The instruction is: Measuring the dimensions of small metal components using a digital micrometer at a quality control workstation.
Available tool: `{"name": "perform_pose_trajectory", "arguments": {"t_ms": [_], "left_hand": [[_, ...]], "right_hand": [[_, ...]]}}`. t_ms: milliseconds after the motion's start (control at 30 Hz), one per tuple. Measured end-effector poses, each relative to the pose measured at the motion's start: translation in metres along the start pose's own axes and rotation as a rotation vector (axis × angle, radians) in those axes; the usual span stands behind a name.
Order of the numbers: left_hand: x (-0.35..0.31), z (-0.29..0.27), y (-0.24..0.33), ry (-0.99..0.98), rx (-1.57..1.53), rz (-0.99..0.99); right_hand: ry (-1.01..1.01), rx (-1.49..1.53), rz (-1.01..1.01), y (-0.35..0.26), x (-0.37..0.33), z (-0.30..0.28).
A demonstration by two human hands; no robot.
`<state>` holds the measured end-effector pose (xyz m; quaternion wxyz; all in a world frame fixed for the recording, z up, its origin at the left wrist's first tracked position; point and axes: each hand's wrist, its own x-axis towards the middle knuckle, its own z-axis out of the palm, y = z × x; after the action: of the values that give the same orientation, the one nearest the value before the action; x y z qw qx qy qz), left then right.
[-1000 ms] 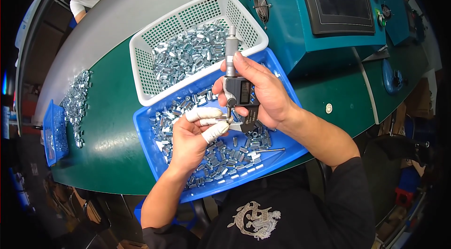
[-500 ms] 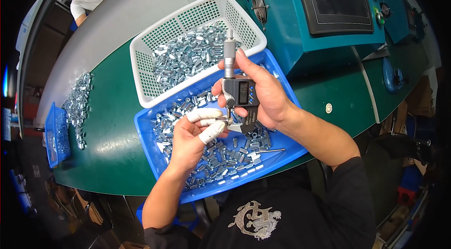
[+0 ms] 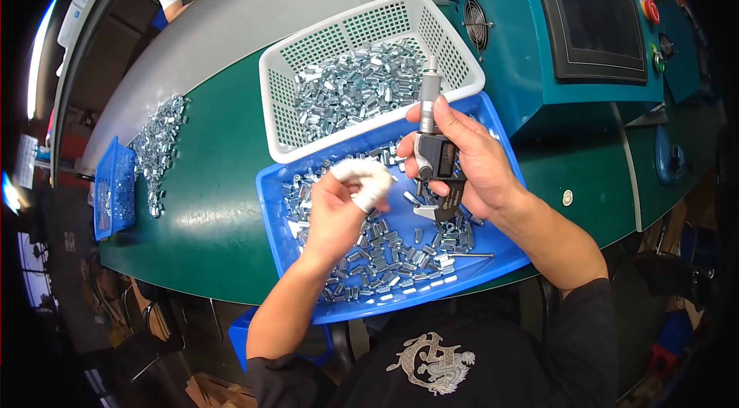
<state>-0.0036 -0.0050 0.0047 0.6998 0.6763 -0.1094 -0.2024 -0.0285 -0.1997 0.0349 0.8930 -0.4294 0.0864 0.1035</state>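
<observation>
Between the white-wrapped fingertips [image 3: 368,177] of the left hand [image 3: 336,212], pinched together, something may be held (too small to tell). Just right of them, the right hand [image 3: 471,163] is wrapped around a digital micrometer [image 3: 436,158], grey metal with a dark display body, long axis upright, thimble pointing away toward the white mesh basket [image 3: 286,119]. Beneath both hands lies the smooth blue plastic tray [image 3: 504,252], strewn with small shiny hex-shaped metal parts [image 3: 389,254].

Basket [image 3: 281,112] behind tray [image 3: 271,200], perhaps overlapping
</observation>
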Motion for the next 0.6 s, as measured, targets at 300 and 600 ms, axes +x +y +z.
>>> {"name": "perform_pose_trajectory", "arguments": {"t_ms": [300,600], "left_hand": [[-0.003,-0.002,0.005,0.036,0.863,0.207],[-0.014,0.001,-0.001,-0.257,1.407,0.242]], "right_hand": [[0.01,0.017,0.016,0.0,0.001,-0.002],[0.012,0.013,0.001,0.002,0.003,-0.003]]}}
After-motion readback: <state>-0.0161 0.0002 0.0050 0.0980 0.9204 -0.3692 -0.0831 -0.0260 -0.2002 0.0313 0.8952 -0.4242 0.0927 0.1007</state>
